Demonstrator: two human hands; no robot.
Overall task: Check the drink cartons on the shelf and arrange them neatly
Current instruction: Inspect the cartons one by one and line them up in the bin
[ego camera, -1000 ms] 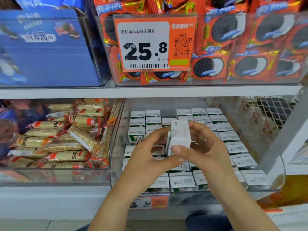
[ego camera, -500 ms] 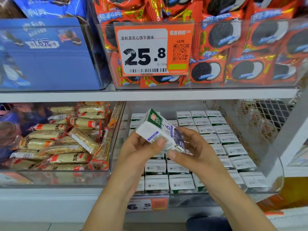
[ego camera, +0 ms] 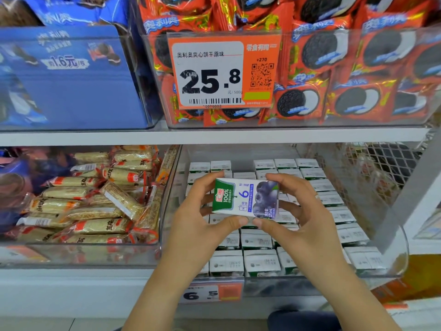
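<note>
I hold one small drink carton [ego camera: 245, 198] on its side, printed face up, above the clear bin [ego camera: 391, 235] of cartons [ego camera: 260, 261] on the lower shelf [ego camera: 71, 280]. My left hand [ego camera: 200, 225] grips its left end and my right hand [ego camera: 303, 220] its right end, fingers [ego camera: 210, 180] over the far edge and thumbs along the near one. A neighbouring bin holds wrapped bars [ego camera: 95, 199]. Above are cookie packs [ego camera: 346, 68] and an orange price tag [ego camera: 222, 72] on the upper shelf.
</note>
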